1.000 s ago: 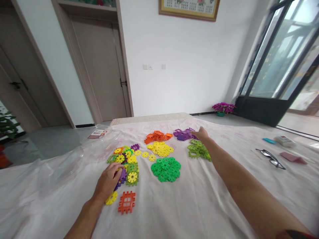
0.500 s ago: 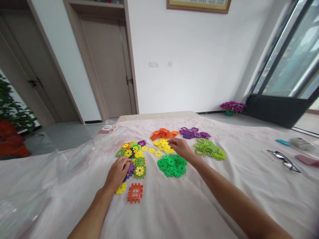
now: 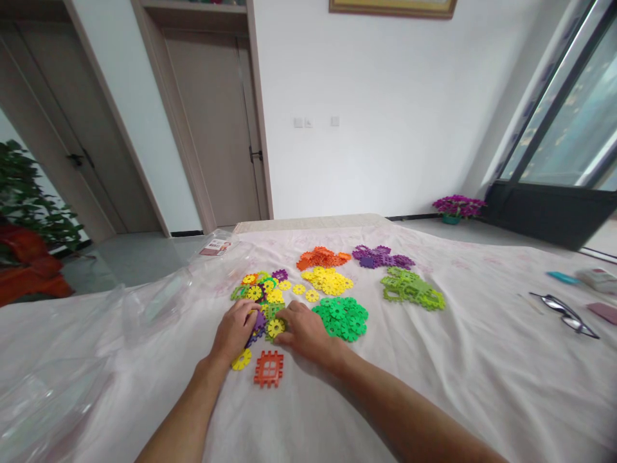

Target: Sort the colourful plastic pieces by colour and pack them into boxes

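My left hand (image 3: 237, 329) is at the left side of a mixed pile of plastic building pieces, its fingers curled at a purple piece (image 3: 260, 320). My right hand (image 3: 306, 329) reaches in from the other side, thumb and forefinger at the edges of a yellow flower-shaped piece (image 3: 276, 328) with a round hole. Under that piece lies a light green square piece (image 3: 274, 310), partly hidden by the fingers. Close to my left wrist is another yellow flower-shaped piece (image 3: 241, 359). An orange square window piece (image 3: 268, 369) lies in front of the pile.
Sorted heaps lie to the right and behind: green (image 3: 341, 318), yellow (image 3: 328, 281), orange (image 3: 322, 258), purple (image 3: 383, 256) and light green (image 3: 412, 288). Clear plastic packaging (image 3: 58, 392) spreads at left. Eyeglasses (image 3: 565, 314) rest far right on the bedsheet-like cloth (image 3: 482, 360).
My right hand has moved from the yellow heap left and nearer, to the mixed pile beside my left hand. My left hand stays at the pile. The view has shifted slightly.
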The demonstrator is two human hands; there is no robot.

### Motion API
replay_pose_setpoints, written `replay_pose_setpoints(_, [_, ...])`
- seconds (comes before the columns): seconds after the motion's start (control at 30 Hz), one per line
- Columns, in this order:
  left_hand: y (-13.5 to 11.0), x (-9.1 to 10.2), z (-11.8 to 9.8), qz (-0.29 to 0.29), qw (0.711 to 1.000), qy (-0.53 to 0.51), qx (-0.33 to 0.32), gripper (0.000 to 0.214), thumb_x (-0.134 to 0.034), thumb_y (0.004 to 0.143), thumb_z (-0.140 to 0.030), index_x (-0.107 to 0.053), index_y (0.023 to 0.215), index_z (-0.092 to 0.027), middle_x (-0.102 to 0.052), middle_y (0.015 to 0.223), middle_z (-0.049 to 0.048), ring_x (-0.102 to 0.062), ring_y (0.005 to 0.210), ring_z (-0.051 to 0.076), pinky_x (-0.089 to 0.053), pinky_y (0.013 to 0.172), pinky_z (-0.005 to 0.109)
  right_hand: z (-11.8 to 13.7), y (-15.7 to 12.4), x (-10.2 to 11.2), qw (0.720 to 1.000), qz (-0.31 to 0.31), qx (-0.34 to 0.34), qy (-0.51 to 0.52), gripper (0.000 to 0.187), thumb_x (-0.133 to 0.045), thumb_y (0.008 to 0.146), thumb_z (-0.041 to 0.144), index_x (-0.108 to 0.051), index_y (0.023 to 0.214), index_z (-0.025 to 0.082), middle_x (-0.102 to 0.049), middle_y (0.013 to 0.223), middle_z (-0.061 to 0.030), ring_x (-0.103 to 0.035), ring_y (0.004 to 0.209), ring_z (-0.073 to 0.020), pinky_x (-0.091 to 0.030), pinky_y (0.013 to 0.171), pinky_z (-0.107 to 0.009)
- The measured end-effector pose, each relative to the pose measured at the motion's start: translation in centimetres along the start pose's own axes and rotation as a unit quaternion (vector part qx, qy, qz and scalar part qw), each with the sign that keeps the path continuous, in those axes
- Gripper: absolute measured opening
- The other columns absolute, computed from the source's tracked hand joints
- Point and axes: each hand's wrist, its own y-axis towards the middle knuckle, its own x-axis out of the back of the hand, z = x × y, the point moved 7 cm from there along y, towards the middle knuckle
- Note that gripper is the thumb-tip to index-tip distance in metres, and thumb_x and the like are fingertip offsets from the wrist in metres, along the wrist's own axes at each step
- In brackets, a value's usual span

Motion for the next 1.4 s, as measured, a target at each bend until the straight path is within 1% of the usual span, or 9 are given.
replay_pose_setpoints(0.1, [0.0,0.0,0.0,-0.001,1.000,0.003,0.001,0.028,-0.042,0.092,-0.029,-0.069,0.099,-0.023,-0.065,0.112,0.0054,-0.060,0.107,0.020,-0.046,0.099,0.037,0.2,-0.3,0.1,1.000,-0.003,0.018,-0.025,0.041,-0.069,0.082,0.049,-0.064,0.116,0.027,-0.061,0.105,-0.0050,-0.057,0.097,-0.0211,-0.042,0.076,-0.028])
replay_pose_setpoints(0.27, [0.0,-0.1,0.1,-0.002,1.000,0.000,-0.002,0.028,-0.043,0.091,-0.027,-0.069,0.099,-0.023,-0.065,0.112,0.0058,-0.060,0.107,0.020,-0.045,0.101,0.037,0.6,-0.6,0.1,0.998,0.007,0.031,-0.055,0.028,-0.065,0.086,0.043,-0.066,0.107,0.024,-0.062,0.101,-0.0053,-0.057,0.093,-0.0206,-0.040,0.075,-0.029])
replay_pose_setpoints(0.5, [-0.1,0.0,0.0,-0.003,1.000,0.006,-0.004,0.028,-0.043,0.092,-0.028,-0.069,0.099,-0.023,-0.065,0.112,0.0055,-0.060,0.106,0.020,-0.046,0.099,0.036,-0.2,-0.1,-0.4,1.000,-0.021,0.023,-0.001,0.032,-0.073,0.079,0.039,-0.061,0.102,0.021,-0.059,0.101,-0.0041,-0.054,0.091,-0.0181,-0.039,0.072,-0.027])
replay_pose_setpoints(0.73, [0.0,0.1,-0.2,0.001,1.000,0.005,0.001,0.028,-0.043,0.091,-0.029,-0.070,0.099,-0.023,-0.065,0.113,0.0056,-0.060,0.107,0.020,-0.046,0.099,0.036,-0.3,-0.2,-0.5,0.998,-0.038,0.034,0.033,0.035,-0.076,0.076,0.035,-0.056,0.102,0.021,-0.056,0.100,-0.0021,-0.052,0.088,-0.0167,-0.037,0.070,-0.026])
replay_pose_setpoints(0.87, [0.0,0.2,-0.5,0.005,1.000,0.005,0.001,0.028,-0.043,0.092,-0.030,-0.070,0.099,-0.022,-0.065,0.112,0.0058,-0.060,0.107,0.020,-0.046,0.099,0.036,-0.3,-0.4,-0.5,0.996,-0.061,0.040,0.052,0.036,-0.074,0.076,0.030,-0.052,0.102,0.021,-0.053,0.099,-0.0010,-0.051,0.085,-0.0155,-0.036,0.068,-0.026])
replay_pose_setpoints(1.03, [-0.1,0.2,-0.6,0.006,1.000,0.010,0.001,0.029,-0.042,0.092,-0.031,-0.069,0.100,-0.023,-0.065,0.113,0.0054,-0.060,0.108,0.020,-0.046,0.098,0.035,0.2,-0.7,-0.6,0.995,-0.062,0.057,0.045,0.027,-0.069,0.078,0.026,-0.050,0.096,0.021,-0.051,0.099,-0.0011,-0.049,0.081,-0.0143,-0.035,0.066,-0.026])
replay_pose_setpoints(1.13, [-0.1,0.3,-0.8,0.004,1.000,0.028,-0.007,0.029,-0.042,0.093,-0.032,-0.069,0.100,-0.023,-0.066,0.113,0.0054,-0.060,0.107,0.020,-0.046,0.097,0.036,0.2,-0.8,-0.7,0.995,-0.064,0.062,0.055,0.028,-0.068,0.079,0.024,-0.051,0.101,0.022,-0.051,0.103,-0.0019,-0.050,0.084,-0.0147,-0.037,0.067,-0.026])
replay_pose_setpoints(1.3, [-0.2,1.9,-2.6,-0.045,0.994,0.085,-0.054,0.030,-0.042,0.095,-0.036,-0.069,0.099,-0.024,-0.069,0.109,0.0052,-0.060,0.106,0.023,-0.042,0.098,0.040,-0.6,-0.7,-1.1,0.992,-0.066,0.034,0.103,0.049,-0.070,0.077,0.025,-0.049,0.121,0.023,-0.052,0.111,-0.0038,-0.054,0.091,-0.0170,-0.043,0.074,-0.027])
replay_pose_setpoints(1.4, [-0.4,2.1,-4.1,-0.026,0.991,0.100,-0.085,0.035,-0.038,0.097,-0.034,-0.068,0.083,-0.023,-0.070,0.091,0.0046,-0.060,0.092,0.021,-0.042,0.091,0.038,-0.9,-0.6,-1.4,0.992,-0.061,0.032,0.109,0.051,-0.071,0.077,0.026,-0.052,0.125,0.023,-0.055,0.112,-0.0044,-0.056,0.095,-0.0184,-0.044,0.080,-0.028])
